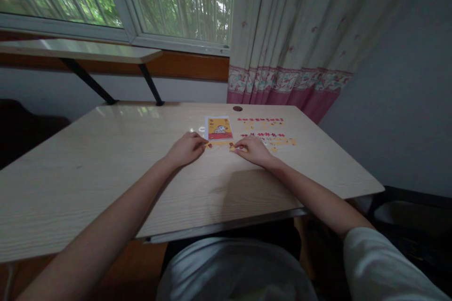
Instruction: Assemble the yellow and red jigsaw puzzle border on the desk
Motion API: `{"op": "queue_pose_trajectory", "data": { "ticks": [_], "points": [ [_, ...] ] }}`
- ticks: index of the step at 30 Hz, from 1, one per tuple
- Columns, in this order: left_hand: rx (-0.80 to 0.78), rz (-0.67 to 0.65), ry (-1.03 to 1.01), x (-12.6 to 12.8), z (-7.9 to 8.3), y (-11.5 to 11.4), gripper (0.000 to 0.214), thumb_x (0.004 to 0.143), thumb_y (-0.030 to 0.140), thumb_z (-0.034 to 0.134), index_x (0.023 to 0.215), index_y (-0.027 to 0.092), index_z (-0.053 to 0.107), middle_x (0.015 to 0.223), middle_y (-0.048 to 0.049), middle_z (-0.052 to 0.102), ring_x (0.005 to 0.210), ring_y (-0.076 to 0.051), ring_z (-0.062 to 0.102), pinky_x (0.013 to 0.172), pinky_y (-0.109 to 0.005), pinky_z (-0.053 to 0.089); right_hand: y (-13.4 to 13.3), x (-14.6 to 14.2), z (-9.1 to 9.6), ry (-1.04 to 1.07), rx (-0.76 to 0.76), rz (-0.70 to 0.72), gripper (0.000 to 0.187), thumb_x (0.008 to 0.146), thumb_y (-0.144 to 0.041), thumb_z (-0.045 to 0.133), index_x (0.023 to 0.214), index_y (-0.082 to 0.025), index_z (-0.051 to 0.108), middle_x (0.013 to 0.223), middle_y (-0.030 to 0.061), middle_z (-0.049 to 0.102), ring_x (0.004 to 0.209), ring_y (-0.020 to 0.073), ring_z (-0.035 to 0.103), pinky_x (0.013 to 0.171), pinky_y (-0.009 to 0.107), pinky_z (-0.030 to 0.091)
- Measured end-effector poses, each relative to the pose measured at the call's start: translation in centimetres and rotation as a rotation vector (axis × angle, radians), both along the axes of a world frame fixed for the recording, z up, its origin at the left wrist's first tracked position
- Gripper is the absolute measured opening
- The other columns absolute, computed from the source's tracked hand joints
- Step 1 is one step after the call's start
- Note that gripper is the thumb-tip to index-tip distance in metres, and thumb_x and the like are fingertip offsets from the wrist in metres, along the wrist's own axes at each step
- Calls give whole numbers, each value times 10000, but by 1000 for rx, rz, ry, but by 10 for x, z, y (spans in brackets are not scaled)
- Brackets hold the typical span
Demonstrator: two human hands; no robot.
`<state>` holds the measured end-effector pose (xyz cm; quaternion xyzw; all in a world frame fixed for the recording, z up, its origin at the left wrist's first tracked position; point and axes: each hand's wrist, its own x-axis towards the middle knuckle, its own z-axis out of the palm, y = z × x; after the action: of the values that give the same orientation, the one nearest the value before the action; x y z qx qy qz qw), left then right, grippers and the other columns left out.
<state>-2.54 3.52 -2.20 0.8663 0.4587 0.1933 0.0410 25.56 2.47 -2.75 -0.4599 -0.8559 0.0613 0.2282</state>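
A row of yellow jigsaw puzzle pieces [219,143] lies on the table just below a picture card [219,129] showing a white cartoon animal on yellow and red. My left hand [186,148] is at the row's left end, its fingers closed together with the fingertips on the end piece. At the right end, my right hand [257,150] pinches a yellow puzzle piece [232,148] with a reddish mark between thumb and forefinger. The fingers partly cover both end pieces. Loose red pieces [260,119] and yellow pieces [287,141] are laid out in rows beyond and beside my right hand.
The pale wooden table [106,164] has a round cable hole [238,108] at its back edge. A raised shelf [81,51] on dark struts stands at the back left. Behind are a window [180,4] and a floral curtain [293,33].
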Motion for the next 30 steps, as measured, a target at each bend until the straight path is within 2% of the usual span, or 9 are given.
{"op": "queue_pose_trajectory", "data": {
  "ticks": [12,19,30],
  "points": [
    [-2,8,-40,1,-1,-1,375,837,330,473,1043,169,741,967,-126,657,910,-261,581,890,-439,483,-4,-1,2,-23,7,-40,176,849,-343,665,938,-211,740,874,45,730,894,210,628,818,331,397],
    [-7,0,-3,2,2,-2,400,850,333,457,1062,139,736,977,-148,661,941,-280,591,896,-438,484,-5,-2,3,-25,-4,-60,173,845,-350,672,933,-214,734,886,45,730,926,221,626,846,344,392],
    [3,-3,-12,2,1,-1,380,834,327,465,1037,164,741,971,-130,664,919,-270,587,898,-437,481,-3,-2,-1,1,14,-4,194,876,-325,648,1016,-218,728,922,52,722,925,203,619,869,343,396]
  ]
}}
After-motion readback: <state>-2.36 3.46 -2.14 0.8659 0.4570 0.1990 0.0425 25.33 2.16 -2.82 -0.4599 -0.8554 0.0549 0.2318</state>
